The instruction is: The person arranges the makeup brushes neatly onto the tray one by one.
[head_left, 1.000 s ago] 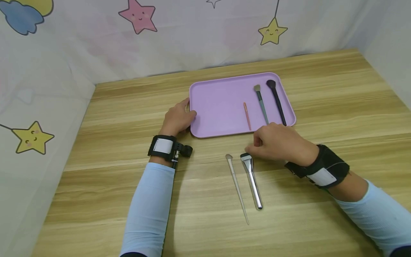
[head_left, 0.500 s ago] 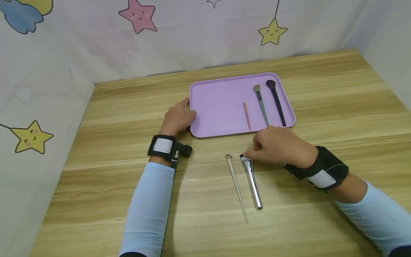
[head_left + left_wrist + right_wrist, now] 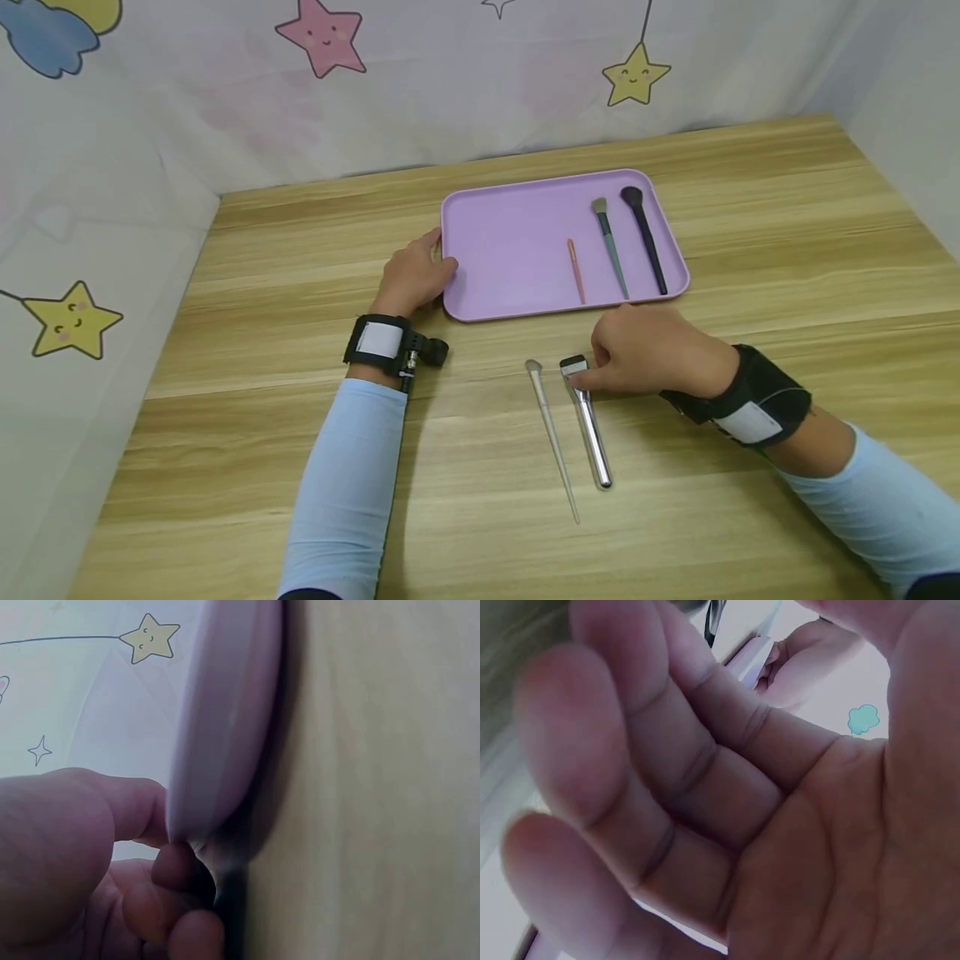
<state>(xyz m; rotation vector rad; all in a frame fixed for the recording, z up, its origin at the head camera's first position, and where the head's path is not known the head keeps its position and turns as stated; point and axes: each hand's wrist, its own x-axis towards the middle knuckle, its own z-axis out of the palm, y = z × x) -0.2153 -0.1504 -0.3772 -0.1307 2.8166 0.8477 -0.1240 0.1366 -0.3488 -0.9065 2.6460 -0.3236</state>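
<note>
My left hand holds the left end of a lilac tray, thumb over the rim; in the left wrist view the tray's edge meets the thumb, with fingers curled beneath. Right of centre, my right hand is at the upper end of a silver flat-headed makeup brush lying on the table. Its thumb overlaps the ferrule; I cannot tell whether the fingers pinch it. The right wrist view shows curled fingers. Beside the silver brush lies a thin pale makeup brush.
On the tray's right side lie a small pink brush, a green-handled brush and a black brush, roughly parallel. The wooden table meets a white curtain with cartoon stars at the back.
My right hand has shifted slightly towards me, its thumb moving from beside the silver brush's head down onto the ferrule. The left hand, tray and brushes stay where they were.
</note>
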